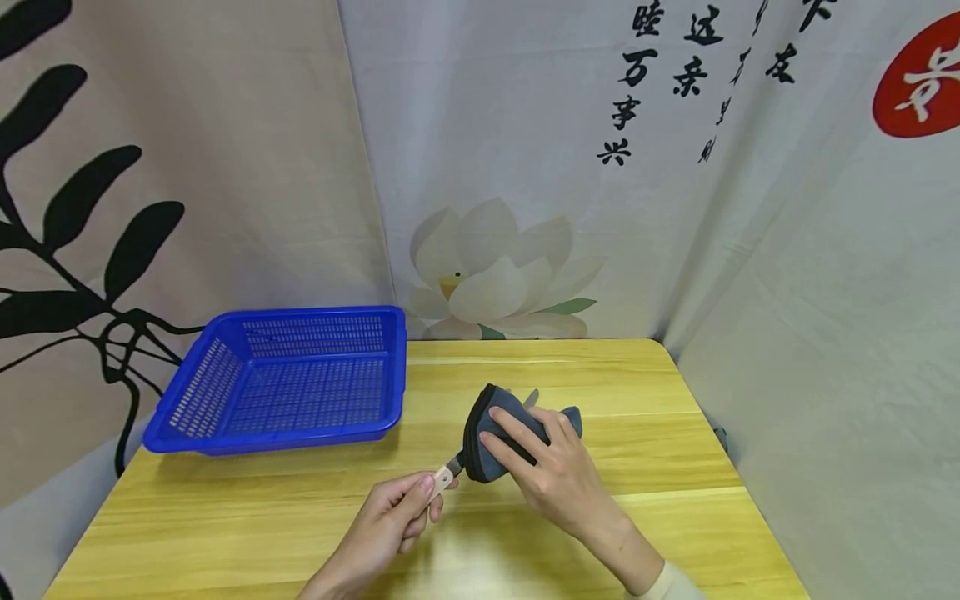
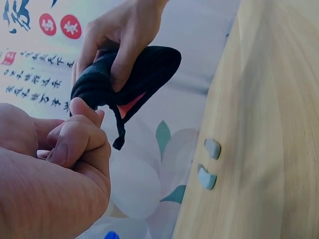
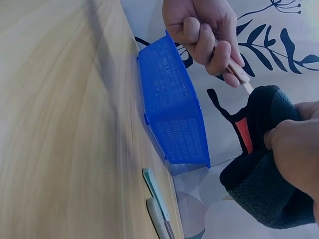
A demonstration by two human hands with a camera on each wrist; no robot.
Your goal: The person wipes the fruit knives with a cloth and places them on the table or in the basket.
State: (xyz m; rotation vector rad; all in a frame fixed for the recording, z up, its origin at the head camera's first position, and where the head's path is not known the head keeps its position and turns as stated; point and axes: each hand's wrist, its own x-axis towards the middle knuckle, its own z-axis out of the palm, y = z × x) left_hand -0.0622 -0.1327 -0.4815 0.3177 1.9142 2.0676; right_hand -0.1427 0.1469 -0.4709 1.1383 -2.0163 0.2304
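Observation:
My left hand (image 1: 397,515) grips the pale wooden handle (image 1: 442,478) of a tool with a flat metal shaft. Its far end is hidden at the black-edged opening of a dark blue fleece pouch (image 1: 489,468). My right hand (image 1: 558,475) holds that pouch from above, fingers spread over its side, with the thumb at the opening in the right wrist view. A coral lining (image 3: 244,134) and a thin black strap (image 3: 219,107) show at the mouth. The left wrist view hides most of the tool behind my left fingers (image 2: 84,139).
A blue plastic basket (image 1: 277,444) stands at the table's back left. Behind the pouch, two slim items, one teal (image 3: 155,189) and one grey (image 3: 157,218), lie on the wooden table (image 1: 247,517). Printed curtains (image 1: 525,125) hang along the back and right edges.

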